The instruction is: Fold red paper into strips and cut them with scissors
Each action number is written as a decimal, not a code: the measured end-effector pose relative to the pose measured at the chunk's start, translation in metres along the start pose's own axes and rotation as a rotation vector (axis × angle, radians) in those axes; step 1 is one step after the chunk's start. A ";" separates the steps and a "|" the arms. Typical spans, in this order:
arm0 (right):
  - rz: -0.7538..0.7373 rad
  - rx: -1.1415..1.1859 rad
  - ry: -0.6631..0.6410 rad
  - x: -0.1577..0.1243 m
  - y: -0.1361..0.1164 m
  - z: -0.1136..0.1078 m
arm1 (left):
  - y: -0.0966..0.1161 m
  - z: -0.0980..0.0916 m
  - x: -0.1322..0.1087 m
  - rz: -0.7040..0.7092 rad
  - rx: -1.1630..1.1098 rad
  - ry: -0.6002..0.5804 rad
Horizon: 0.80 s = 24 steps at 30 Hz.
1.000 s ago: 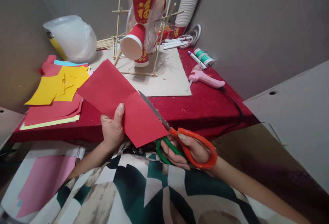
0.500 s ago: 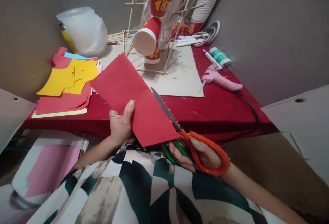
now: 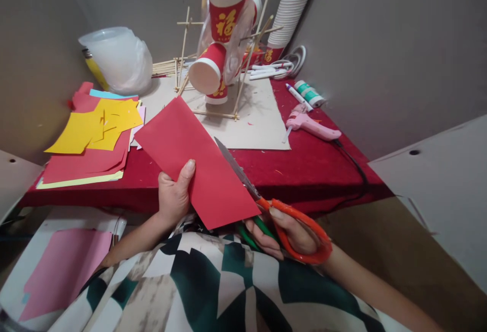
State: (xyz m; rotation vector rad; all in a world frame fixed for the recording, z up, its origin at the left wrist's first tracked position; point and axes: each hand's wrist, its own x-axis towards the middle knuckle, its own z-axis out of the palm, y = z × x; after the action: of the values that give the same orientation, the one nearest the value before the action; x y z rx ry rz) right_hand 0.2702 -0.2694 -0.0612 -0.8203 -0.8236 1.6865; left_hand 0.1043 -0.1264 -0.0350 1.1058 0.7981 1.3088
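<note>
A sheet of red paper (image 3: 198, 164) is pinched in my left hand (image 3: 175, 190), thumb on top, held tilted above my lap at the table's front edge. My right hand (image 3: 292, 233) grips a pair of scissors (image 3: 239, 169) with one orange and one green handle. One blade lies along the paper's right edge; the other blade is hidden, apparently behind the sheet. Beyond the paper, red-and-white paper cups (image 3: 226, 17) are joined in a stack, with a frame of thin wooden sticks (image 3: 243, 78) around them on a pale board (image 3: 258, 129).
Coloured paper sheets (image 3: 83, 162) are piled on the left, before a translucent plastic container (image 3: 117, 60). A pink glue gun (image 3: 314, 126), a marker (image 3: 299, 97) and a green-and-white roll (image 3: 310, 93) lie at right on the red cloth (image 3: 323, 164). Nested cups (image 3: 291, 9) lean behind. Pink paper (image 3: 68, 266) lies lower left.
The view has tilted upward and shifted a little, so the table items appear lower and further left. Both hands keep their hold, with paper and scissors in nearly the same relation.
</note>
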 end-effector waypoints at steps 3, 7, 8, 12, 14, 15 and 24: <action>0.016 -0.025 0.053 0.000 -0.002 0.003 | -0.001 -0.001 0.001 -0.029 -0.028 -0.014; 0.004 -0.042 0.043 0.001 -0.002 0.004 | -0.001 -0.002 0.001 -0.007 -0.005 0.006; -0.002 -0.043 0.033 0.001 0.000 0.003 | -0.001 -0.002 0.001 -0.002 -0.005 0.001; -0.051 -0.055 0.025 0.003 0.007 -0.002 | 0.000 -0.002 0.001 -0.022 -0.037 -0.031; -0.064 -0.067 0.022 0.003 0.008 -0.003 | 0.001 -0.002 0.002 -0.028 -0.034 -0.020; -0.058 -0.073 0.012 0.003 0.008 -0.004 | 0.002 -0.002 0.002 -0.026 -0.024 -0.012; -0.028 -0.054 0.000 0.000 -0.001 -0.002 | 0.003 -0.003 0.001 -0.010 0.049 -0.024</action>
State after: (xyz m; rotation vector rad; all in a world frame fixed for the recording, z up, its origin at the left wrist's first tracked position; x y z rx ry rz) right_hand 0.2723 -0.2693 -0.0617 -0.8417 -0.8807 1.6458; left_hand 0.1009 -0.1255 -0.0325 1.1529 0.8206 1.2708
